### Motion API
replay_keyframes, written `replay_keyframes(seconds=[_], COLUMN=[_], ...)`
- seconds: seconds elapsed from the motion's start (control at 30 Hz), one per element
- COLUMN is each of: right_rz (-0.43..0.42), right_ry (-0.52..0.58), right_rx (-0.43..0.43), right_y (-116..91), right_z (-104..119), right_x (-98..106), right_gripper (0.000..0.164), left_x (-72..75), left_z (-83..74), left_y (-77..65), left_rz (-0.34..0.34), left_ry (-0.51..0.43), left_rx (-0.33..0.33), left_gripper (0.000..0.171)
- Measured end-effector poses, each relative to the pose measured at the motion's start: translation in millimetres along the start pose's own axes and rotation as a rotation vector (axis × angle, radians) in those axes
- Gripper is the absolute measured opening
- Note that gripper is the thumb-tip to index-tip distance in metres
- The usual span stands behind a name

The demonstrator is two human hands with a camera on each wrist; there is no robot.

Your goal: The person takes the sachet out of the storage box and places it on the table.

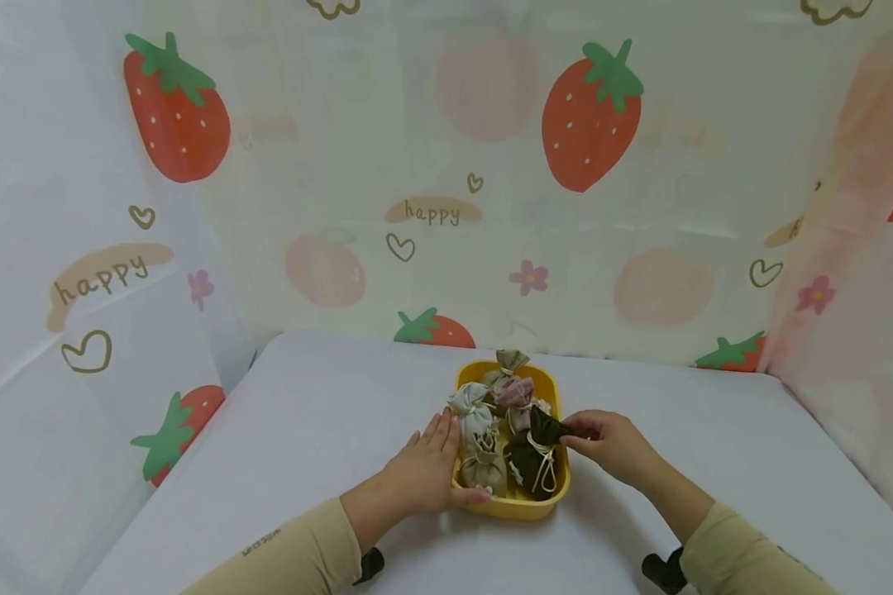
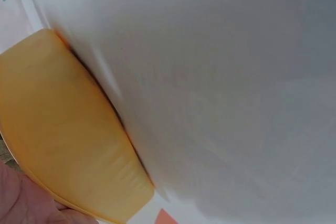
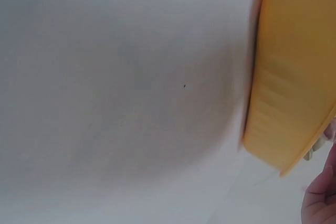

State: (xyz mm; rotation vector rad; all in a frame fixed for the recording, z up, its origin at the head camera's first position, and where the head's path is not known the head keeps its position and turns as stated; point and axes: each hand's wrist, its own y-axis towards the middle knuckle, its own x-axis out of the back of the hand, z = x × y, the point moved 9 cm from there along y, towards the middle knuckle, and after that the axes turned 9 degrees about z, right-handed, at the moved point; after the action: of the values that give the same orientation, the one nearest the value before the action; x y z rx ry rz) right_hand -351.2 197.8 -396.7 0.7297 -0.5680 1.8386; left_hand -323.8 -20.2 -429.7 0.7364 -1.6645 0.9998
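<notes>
A yellow plastic basket [image 1: 517, 510] on the table holds several small drawstring pouches. My left hand [image 1: 426, 473] rests along its left rim, fingers straight and thumb at the near corner. At the right rim, my right hand [image 1: 612, 444] pinches the gathered top of a black pouch [image 1: 524, 464], which sits in the basket's near right part with its pale cord hanging down. Beside it lie a beige pouch [image 1: 484, 473], a light grey pouch [image 1: 472, 401] and a mauve pouch [image 1: 517, 392]. Both wrist views show the basket's outer wall [image 2: 68, 124] with part of a hand at its rim.
A white cloth covers the table [image 1: 342, 405]. Behind it and at both sides hang printed curtains [image 1: 417, 124] with strawberries, hearts and the word happy. An olive pouch [image 1: 511, 361] stands at the basket's far end. Dark straps show under both sleeves.
</notes>
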Motion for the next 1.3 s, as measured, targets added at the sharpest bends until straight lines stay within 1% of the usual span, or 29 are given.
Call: replay_keyframes(seconds=[0.13,0.23,0.37,0.6,0.83,0.97,1.3], right_rz=[-0.025,-0.027,-0.033,-0.034,-0.029,-0.035,-0.06], right_ry=[0.009,0.022,0.031,0.055,0.072,0.086,0.058], right_rx=[0.006,0.027,0.034,-0.014,-0.025,-0.04,0.003], right_y=[-3,-3,-1,1,0,-2,-7], right_z=[0,2,3,5,11,14,23], right_x=[-2,-3,-4,-4,-3,0,16], right_gripper=[0.01,0.009,0.008,0.005,0.006,0.007,0.009], left_x=[-2.6,-3.3,-3.0,-3.1,-3.6,-3.7,-0.6], left_z=[-1.0,-0.7,-0.1,1.7,2.2,2.6,0.8], left_y=[-1.3,-1.3,-0.3,2.3,3.0,3.1,0.2], left_rz=[0.005,0.004,-0.004,-0.012,-0.014,-0.017,-0.016], left_ry=[-0.007,-0.007,-0.01,0.0,-0.004,0.001,0.008], left_rx=[-0.006,-0.007,-0.005,0.001,0.0,-0.001,-0.004], left_gripper=[0.116,0.116,0.116,0.117,0.117,0.117,0.116])
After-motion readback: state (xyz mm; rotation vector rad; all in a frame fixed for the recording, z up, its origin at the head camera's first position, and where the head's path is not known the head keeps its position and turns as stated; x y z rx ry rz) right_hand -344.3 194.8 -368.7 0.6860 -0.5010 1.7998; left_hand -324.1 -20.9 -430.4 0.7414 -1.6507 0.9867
